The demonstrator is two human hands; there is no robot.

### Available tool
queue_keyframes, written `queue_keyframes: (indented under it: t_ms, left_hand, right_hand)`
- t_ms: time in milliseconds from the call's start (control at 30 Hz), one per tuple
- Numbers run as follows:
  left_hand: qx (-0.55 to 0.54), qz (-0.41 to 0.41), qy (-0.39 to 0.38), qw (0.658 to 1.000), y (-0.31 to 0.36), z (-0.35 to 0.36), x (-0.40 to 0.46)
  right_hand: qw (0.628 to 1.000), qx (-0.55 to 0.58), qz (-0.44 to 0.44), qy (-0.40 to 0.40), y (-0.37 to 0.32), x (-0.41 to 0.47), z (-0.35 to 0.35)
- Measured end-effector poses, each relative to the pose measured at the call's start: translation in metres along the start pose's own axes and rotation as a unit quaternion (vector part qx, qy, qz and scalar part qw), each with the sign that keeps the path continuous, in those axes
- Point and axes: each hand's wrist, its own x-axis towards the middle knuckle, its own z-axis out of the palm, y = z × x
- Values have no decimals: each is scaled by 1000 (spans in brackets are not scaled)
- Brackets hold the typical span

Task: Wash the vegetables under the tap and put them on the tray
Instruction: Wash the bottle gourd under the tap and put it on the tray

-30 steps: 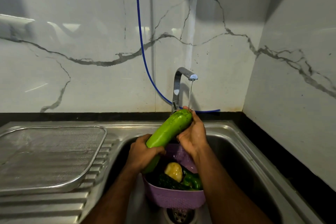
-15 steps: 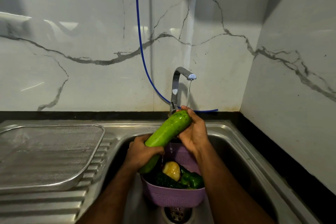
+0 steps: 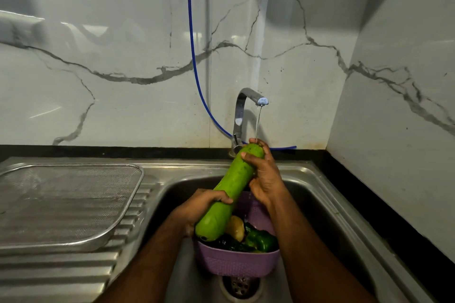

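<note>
Marble-veined white wall point(image 3: 123, 32) behind a steel sink point(image 3: 327, 194) set in a black counter point(image 3: 369, 194). Gourd point(image 3: 230, 192), long and light green, held tilted over the sink bowl; upper end under the tap point(image 3: 248, 98), lower end over the basket point(image 3: 236, 263). Thin water stream point(image 3: 257, 123) lands at the gourd's top, by the right fingertips. Right hand point(image 3: 264, 177) grips the upper end, fingers and thumb curled round it. Left hand point(image 3: 199, 206) grips the lower half, fingers wrapped round it from the left.

Basket: purple, perforated, sits in the bowl above the drain point(image 3: 240, 286). Holds a potato point(image 3: 235, 227), a green pepper point(image 3: 261, 241) and dark green vegetables, kind not clear.

Tray point(image 3: 118, 226): steel mesh, on the ribbed drainboard point(image 3: 61, 270) left of the bowl. Blue hose point(image 3: 190, 32) runs down the wall and passes behind the tap base.
</note>
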Motion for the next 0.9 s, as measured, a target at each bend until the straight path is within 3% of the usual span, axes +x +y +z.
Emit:
queue_keyframes:
  t_ms: [100,167,300,467,567,633,700,800,900]
  left_hand:
    - [69,40,40,996,-4,13,7]
    - [120,58,69,989,-7,20,15]
    - [67,46,81,993,-2,26,15]
    - [-120,-65,-109,985,10,14,0]
    - [-154,-71,-178,969,12,7,-3]
    - [-142,-69,-185,970,12,7,-3]
    - [-98,-67,-162,980,11,11,-3]
    - [35,6,-29,999,4,15,5]
    - [237,111,121,957,1,15,8]
  right_hand:
    - [981,-79,-48,170,18,1,5]
    - [965,-137,-70,214,30,-1,5]
    - [974,-184,-26,127,45,-3,3]
    - [988,28,145,37,29,-8,2]
    - [983,104,149,-1,18,-6,-2]
    - [988,90,120,22,14,-5,0]
    - [994,36,58,88,16,0,1]
    - [975,-59,-25,210,20,6,5]
    - [954,-78,-78,278,19,6,3]
